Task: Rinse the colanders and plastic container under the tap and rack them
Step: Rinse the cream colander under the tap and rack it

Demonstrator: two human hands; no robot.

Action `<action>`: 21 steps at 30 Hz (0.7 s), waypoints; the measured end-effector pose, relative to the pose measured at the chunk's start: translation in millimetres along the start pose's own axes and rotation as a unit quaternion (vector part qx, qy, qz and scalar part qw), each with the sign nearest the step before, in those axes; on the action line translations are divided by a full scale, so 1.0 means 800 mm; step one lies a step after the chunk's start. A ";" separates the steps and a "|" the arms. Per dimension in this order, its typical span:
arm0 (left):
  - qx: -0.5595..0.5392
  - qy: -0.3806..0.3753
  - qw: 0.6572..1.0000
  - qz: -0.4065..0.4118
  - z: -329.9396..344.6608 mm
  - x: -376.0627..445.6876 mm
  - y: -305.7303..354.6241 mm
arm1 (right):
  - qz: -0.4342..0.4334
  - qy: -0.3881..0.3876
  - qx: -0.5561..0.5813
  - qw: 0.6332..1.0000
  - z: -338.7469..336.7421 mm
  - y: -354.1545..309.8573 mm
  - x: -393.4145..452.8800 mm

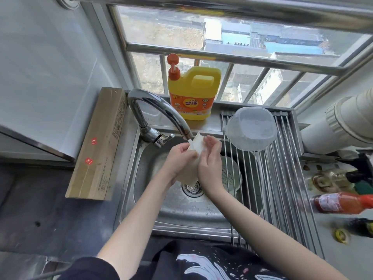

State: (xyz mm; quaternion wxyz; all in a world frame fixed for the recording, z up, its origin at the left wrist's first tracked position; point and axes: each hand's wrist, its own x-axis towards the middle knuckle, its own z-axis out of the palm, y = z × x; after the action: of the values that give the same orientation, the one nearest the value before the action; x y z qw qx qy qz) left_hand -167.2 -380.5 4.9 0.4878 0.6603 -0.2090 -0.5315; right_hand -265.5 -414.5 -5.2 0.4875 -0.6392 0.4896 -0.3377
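Under the spout of the chrome tap [161, 110] I hold a white, flat-sided plastic item [196, 143], tilted on edge over the steel sink [181, 211]. Its shape is mostly hidden, so I cannot tell whether it is a colander. My left hand [179, 156] pinches its left edge. My right hand [210, 158] presses flat against its right side. A clear plastic container [250, 128] lies upside down on the roll-up steel rack [282, 178] at the back right. A perforated white colander [230, 174] sits in the sink beneath the rack bars.
A yellow detergent bottle [191, 93] with an orange pump stands on the sill behind the tap. A long cardboard box [99, 142] lies left of the sink. Sauce bottles [341, 203] crowd the right counter below a white pipe [343, 122]. The drain strainer [191, 187] shows beneath my hands.
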 end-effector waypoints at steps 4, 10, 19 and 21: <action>-0.070 -0.082 0.994 0.005 -0.008 -0.003 -0.014 | 0.102 0.066 0.131 0.984 -0.018 0.001 0.016; -0.115 -0.125 0.985 0.015 -0.040 -0.006 -0.032 | 0.039 0.017 -0.047 0.998 -0.042 0.001 0.025; -0.083 -0.166 0.982 0.021 -0.038 -0.015 -0.026 | 0.048 -0.108 -0.274 0.954 0.011 -0.015 0.042; -0.060 -0.185 0.981 0.009 -0.052 -0.019 -0.025 | 0.151 -0.122 -0.220 0.956 0.008 -0.017 0.072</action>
State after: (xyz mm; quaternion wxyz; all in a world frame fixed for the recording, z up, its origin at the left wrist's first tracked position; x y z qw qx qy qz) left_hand -139.6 -342.0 -6.2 0.4845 0.5182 -0.2691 -0.6514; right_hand -239.1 -467.2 3.1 0.4365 -0.6856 0.5792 -0.0636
